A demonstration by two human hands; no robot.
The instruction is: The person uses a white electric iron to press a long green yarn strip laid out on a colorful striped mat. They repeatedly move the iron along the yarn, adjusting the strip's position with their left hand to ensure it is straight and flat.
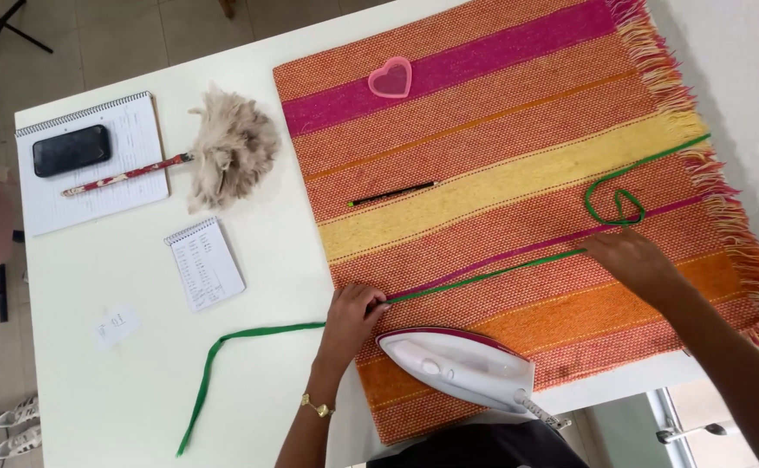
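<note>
Green ribbon (483, 276) lies stretched across the striped woven mat (518, 130) on the white worktop (128, 381), its loose tail trailing off the mat's edge past the left hand (351, 319). That hand's grip is pressed together, pinching the ribbon at the mat's edge, while the right hand (635, 260) lies flat with fingers together, pressing the ribbon down just short of its looped end (615, 206); held so at two points, the strip between them runs straight and taut. Just behind the left hand rests a white iron (462, 368), soleplate down. Farther away lie a pink heart-shaped cutter (390, 78) and a feather duster (223, 152).
</note>
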